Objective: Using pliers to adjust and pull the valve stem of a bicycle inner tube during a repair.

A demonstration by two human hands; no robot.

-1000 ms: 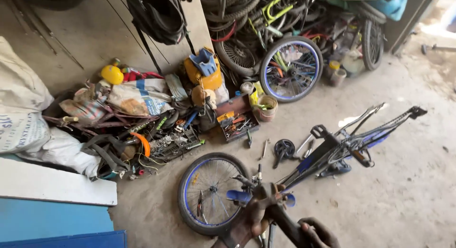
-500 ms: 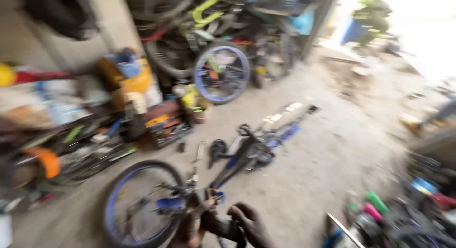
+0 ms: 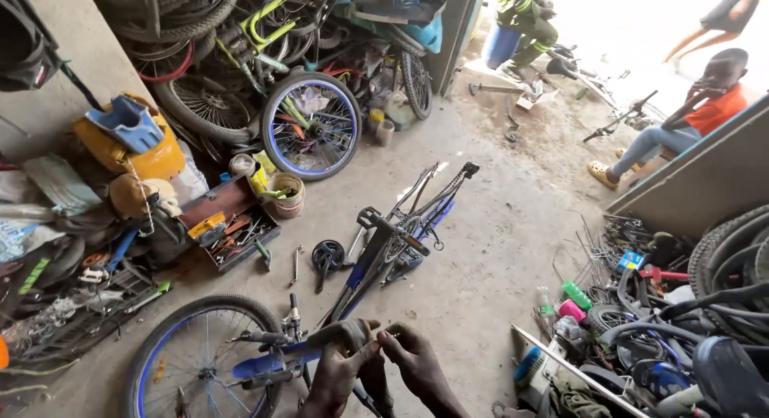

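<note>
— Hands?
— Together at bottom centre: left hand (image 3: 335, 374) wrapped around a dark handlebar grip (image 3: 346, 335), right hand (image 3: 414, 362) pinching its end, fingertips touching.
— And the bike?
— Blue bicycle (image 3: 383, 250) lying on the concrete floor (image 3: 489, 250) mid-frame, front wheel (image 3: 200, 358) at lower left.
— Around it?
— Open red toolbox (image 3: 228, 226) to the left; loose blue-rimmed wheel (image 3: 312, 126) upper centre; seated person in orange (image 3: 705, 106) at upper right.
</note>
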